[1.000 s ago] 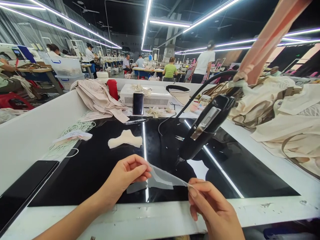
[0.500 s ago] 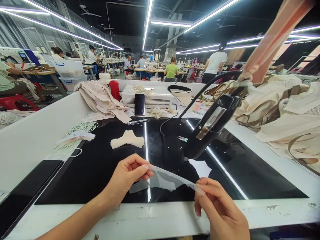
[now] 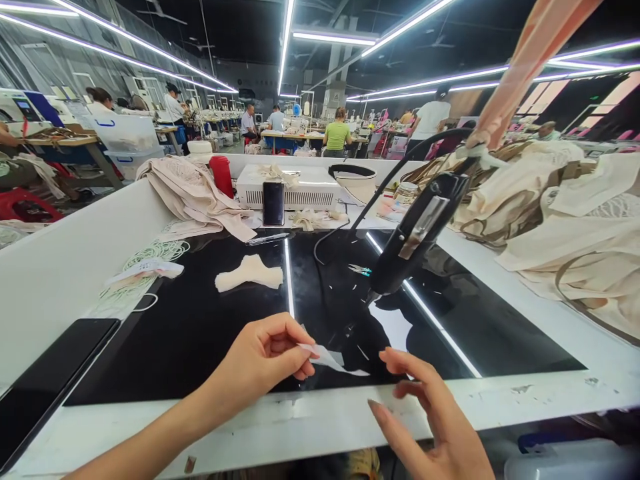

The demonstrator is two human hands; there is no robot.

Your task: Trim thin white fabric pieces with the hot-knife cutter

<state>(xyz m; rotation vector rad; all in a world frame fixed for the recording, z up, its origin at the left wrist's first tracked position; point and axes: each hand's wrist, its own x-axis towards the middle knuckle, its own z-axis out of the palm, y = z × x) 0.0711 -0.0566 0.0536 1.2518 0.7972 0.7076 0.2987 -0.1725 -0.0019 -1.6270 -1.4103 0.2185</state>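
My left hand (image 3: pixel 280 350) pinches one end of a thin translucent strip (image 3: pixel 336 362), whose other end hangs loose toward the right over the glossy black board (image 3: pixel 165 360). To the right of the strip's free end, my right hand (image 3: pixel 425 407) is held with thumb and fingers apart and nothing between them. A white piece (image 3: pixel 393 325) lies on the board beneath the tip of a hanging black tool (image 3: pixel 420 233). Farther left on the board rests a cream fabric piece (image 3: pixel 250 273).
Small scissors (image 3: pixel 360 270) lie left of the tool. A large black phone (image 3: pixel 55 383) is at the left, near green cord (image 3: pixel 150 257). Behind stand a small phone (image 3: pixel 273 203) and a white box (image 3: pixel 290 190). Fabric piles (image 3: pixel 565 220) fill the right. People sit and stand farther off.
My right hand has let go of the strip and opened. The strip, stretched between both hands before, now droops from my left hand. The whole view has shifted slightly.
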